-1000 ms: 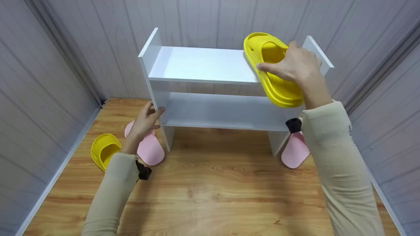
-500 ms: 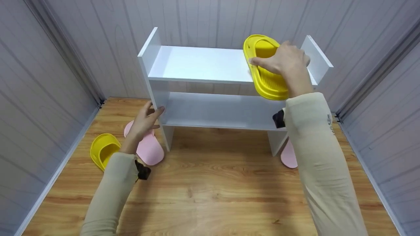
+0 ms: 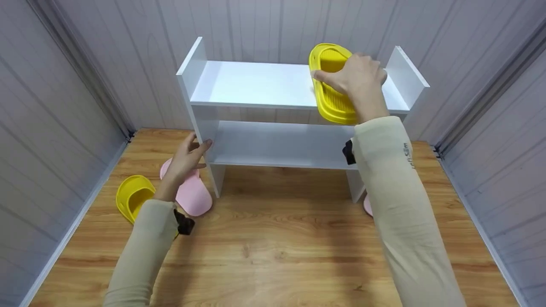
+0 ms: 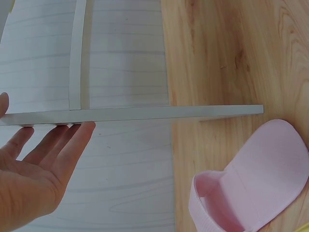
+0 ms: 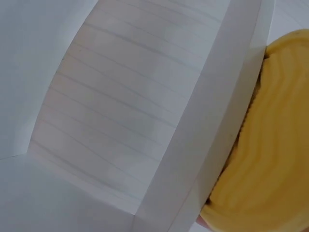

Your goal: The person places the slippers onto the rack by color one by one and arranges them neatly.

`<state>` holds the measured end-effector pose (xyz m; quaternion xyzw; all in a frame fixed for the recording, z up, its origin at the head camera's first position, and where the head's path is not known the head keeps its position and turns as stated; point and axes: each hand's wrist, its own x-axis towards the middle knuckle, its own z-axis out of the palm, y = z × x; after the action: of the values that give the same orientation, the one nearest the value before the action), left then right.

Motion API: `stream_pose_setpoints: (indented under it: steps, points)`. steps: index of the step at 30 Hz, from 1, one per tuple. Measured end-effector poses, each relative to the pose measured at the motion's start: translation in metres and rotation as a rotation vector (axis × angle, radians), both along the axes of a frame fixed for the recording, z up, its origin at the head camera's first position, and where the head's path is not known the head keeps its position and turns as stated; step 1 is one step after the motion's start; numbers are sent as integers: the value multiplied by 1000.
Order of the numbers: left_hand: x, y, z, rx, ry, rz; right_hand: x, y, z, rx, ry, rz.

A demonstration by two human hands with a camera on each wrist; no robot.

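My right hand [image 3: 362, 81] grips a yellow slipper [image 3: 335, 104] across its strap, thumb on the left edge. The slipper overlaps the right part of the top board of the white two-tier rack [image 3: 256, 87], its heel reaching past the front edge. In the right wrist view, the ribbed sole of the yellow slipper [image 5: 275, 145] lies close along a white board; that hand is almost wholly out of sight. My left hand [image 3: 184, 161] holds the rack's left side panel [image 4: 145, 114], thumb on the inner face and fingertips against the outer one.
A second yellow slipper [image 3: 130, 194] rests on the wood floor [image 3: 264, 238] at left, partly behind my left forearm. Beside it lies a pink slipper [image 3: 195, 198]. Another pink slipper [image 3: 367, 205] is mostly hidden by my right sleeve. Panelled walls [image 3: 72, 106] enclose the area.
My right hand has carried the yellow slipper leftward along the top board, turning it straighter front to back. My left hand keeps its hold on the side panel.
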<state>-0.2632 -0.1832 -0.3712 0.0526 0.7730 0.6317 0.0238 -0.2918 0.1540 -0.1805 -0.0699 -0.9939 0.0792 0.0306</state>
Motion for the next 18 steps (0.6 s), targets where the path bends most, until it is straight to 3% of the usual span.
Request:
stream_pose_setpoints:
  steps: [18]
  points:
    - [2,-2,0,-25,-12,2,-8,-14,-3,-41,39,-13]
